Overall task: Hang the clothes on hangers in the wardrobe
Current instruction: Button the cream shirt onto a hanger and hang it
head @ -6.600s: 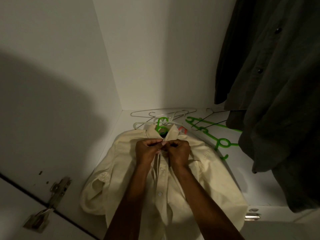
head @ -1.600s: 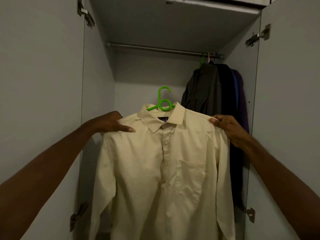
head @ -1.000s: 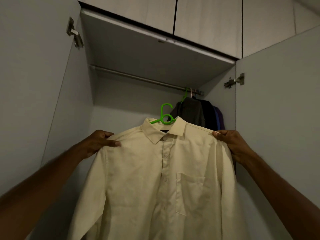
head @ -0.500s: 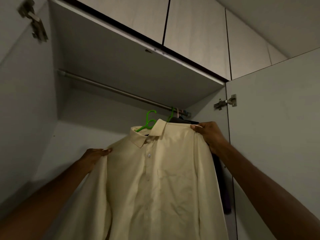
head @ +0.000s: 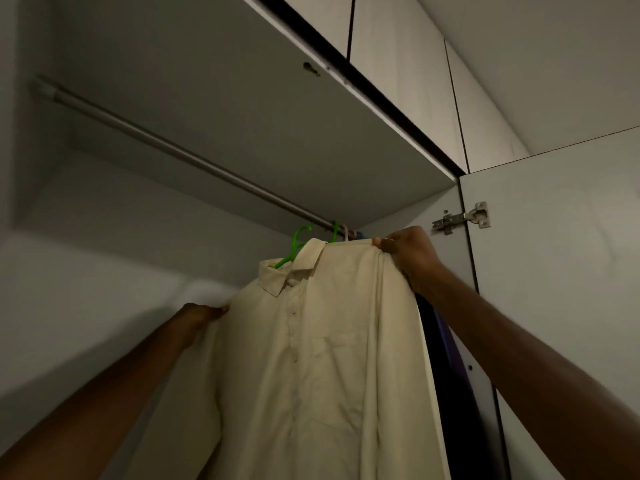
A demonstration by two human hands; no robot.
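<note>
The shirt [head: 322, 358] is soft, creased cream cloth, buttoned, on a glossy green plastic hanger [head: 292, 249]; it hangs lengthwise, collar up, tilted, hook just below the round metal rail [head: 180, 154]; the right hand [head: 410, 258] pinches the higher shoulder, the left hand [head: 202, 315] grips the lower one; the shirt spans between them, beside dark clothes [head: 450, 393].

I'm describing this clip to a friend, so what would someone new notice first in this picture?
First, the cream shirt filling the middle, held up by its shoulders: the left hand lower down, the right hand higher. Next, the bright green hanger poking out of the collar, its hook just below the metal rail, not yet over it. Dark clothes hang at the rail's right end, behind the shirt.
</note>
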